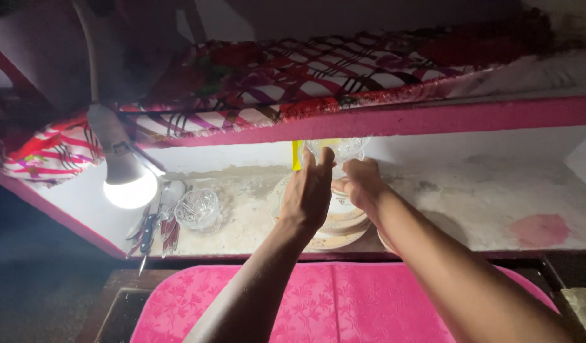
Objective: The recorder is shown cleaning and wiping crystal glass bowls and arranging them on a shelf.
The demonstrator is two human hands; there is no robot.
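Head view: both arms reach forward into a recessed shelf (432, 190). Left hand (307, 190) is up against a cut-glass bowl (339, 148), fingers extended flat along its near side, grip open and loose, thumb side hidden so can't confirm a full hold. Right hand (361, 184) is curled in close on the bowl's lower right, knuckles bent, grip mostly closed; whether it clamps the bowl's base or the dish under it, can't tell. Bowl sits at the back centre of the shelf, just under the pink shelf edge (432, 117), on top of a stack of plates (344, 230), pale ceramic, round, patterned rims. Yellow strip (296, 154) just left of the bowl, upright. Second glass bowl (196, 208), faceted, clear, further left on the shelf floor, apart from the hands. Beside it cutlery (154, 230), dark and red handles, lying loose. Bare lit bulb (126, 181) on a white holder, hanging at the left end, overexposed. Shelf floor is rough, stained plaster, with a pink blotch at right. Above: red, white and black printed cloth (274, 79), crumpled. Below: pink embossed floral cloth (318, 298) covering the surface. Room is dark outside the bulb's reach.
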